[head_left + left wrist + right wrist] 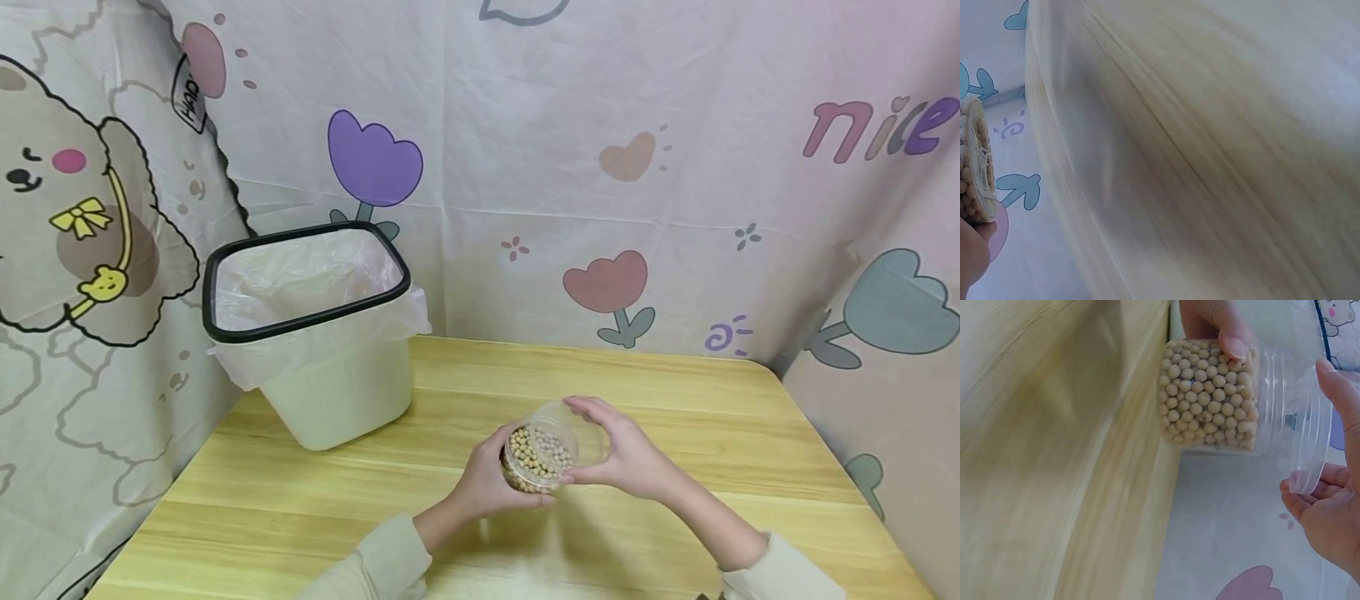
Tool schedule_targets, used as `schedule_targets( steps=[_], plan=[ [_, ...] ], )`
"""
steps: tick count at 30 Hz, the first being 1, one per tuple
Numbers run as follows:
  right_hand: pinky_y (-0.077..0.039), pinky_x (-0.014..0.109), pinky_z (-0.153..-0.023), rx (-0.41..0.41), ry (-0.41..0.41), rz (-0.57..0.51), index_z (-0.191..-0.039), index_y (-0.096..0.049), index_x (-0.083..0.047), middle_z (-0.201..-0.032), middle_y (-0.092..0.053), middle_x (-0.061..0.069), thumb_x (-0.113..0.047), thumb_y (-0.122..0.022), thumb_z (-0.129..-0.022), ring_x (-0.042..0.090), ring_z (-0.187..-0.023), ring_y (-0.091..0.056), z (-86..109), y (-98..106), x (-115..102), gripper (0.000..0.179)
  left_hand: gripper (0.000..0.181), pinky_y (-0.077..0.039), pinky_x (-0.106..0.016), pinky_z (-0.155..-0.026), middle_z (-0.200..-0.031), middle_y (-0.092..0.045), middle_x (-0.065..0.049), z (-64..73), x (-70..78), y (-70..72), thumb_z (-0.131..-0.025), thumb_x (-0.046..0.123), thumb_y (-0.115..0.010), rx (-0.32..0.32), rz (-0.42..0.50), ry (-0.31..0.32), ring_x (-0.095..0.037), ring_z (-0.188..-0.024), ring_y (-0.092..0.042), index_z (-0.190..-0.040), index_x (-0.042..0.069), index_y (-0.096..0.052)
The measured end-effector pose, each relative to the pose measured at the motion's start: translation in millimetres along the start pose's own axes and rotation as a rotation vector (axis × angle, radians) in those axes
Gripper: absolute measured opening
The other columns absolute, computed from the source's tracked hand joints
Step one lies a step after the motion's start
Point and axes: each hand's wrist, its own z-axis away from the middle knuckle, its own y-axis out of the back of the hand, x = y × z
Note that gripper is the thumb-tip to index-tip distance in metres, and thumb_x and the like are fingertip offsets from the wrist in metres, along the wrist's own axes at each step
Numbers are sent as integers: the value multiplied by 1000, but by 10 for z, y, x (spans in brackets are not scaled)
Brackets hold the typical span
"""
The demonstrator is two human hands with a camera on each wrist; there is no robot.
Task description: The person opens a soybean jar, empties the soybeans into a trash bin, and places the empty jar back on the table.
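Over the table, my left hand (480,482) grips a clear plastic jar (517,477) from its left side. The jar is filled with small round beige balls (1207,400) that look like dried beans. My right hand (636,450) pinches a clear round lid (1315,434) by its rim, with thumb and fingers at opposite sides. In the right wrist view the lid is tilted beside the jar's threaded mouth; whether they touch I cannot tell. Only the base of the jar (984,169) and a bit of the left hand (971,253) show at the left wrist view's edge.
A cream trash bin (337,392) with a black rim (307,323) and a white liner bag (416,312) stands at the back left of the wooden table (675,392). A printed curtain (510,167) hangs behind the table and along its sides.
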Motion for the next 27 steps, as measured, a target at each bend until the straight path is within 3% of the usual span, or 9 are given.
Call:
schedule_targets(
  steps=[15,22,27],
  plan=[
    [-45,53,-94,59,-121,4,-130,-45,6,-129,-52,22,-27,-85,-61,39,-114,-52,111,-29,144,86,95,-48,-37,-96,-125,-57,-11,96,-91,158,-53,31,-89,52,-58,55,-23,-113,-58,-133,6,-43],
    [-46,55,-91,98,-140,39,-129,-45,7,-128,-51,24,-23,-85,-60,42,-113,-52,212,-131,260,85,95,-47,-41,-97,-128,-56,-12,176,-123,247,-53,29,-89,73,-54,100,-25,-116,-56,-133,7,-43],
    [-44,57,-93,74,-184,30,-129,-45,8,-128,-50,27,-25,-85,-61,44,-115,-50,277,-252,356,85,96,-47,-42,-97,-128,-55,-12,217,-134,305,-53,30,-89,81,-62,115,-26,-116,-56,-134,7,-43]
  ],
)
